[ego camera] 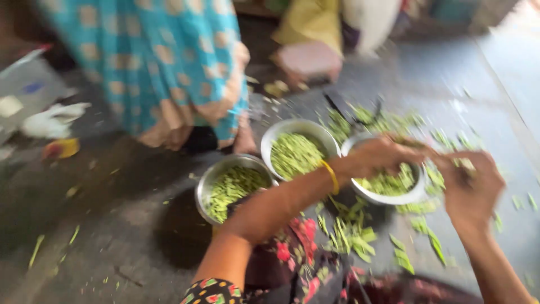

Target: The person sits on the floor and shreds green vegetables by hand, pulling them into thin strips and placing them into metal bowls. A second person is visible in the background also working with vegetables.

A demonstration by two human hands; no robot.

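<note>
My left hand (378,156) hovers over the right steel bowl (416,193) of chopped green vegetable, fingers curled on a green piece; a yellow bangle (331,175) circles its wrist. My right hand (471,188) is just right of that bowl, fingers closed on a small green piece; blur hides the detail. Two more steel bowls of green pieces stand left of it: a middle bowl (270,138) and a left bowl (203,186). Green pods and scraps (351,233) lie on the floor below the bowls.
Another person in a blue patterned garment (163,62) stands behind the bowls. More green scraps (382,119) and a dark blade-like tool (340,105) lie beyond them. White and yellow litter (56,126) is at far left. The grey floor (112,225) is strewn with bits.
</note>
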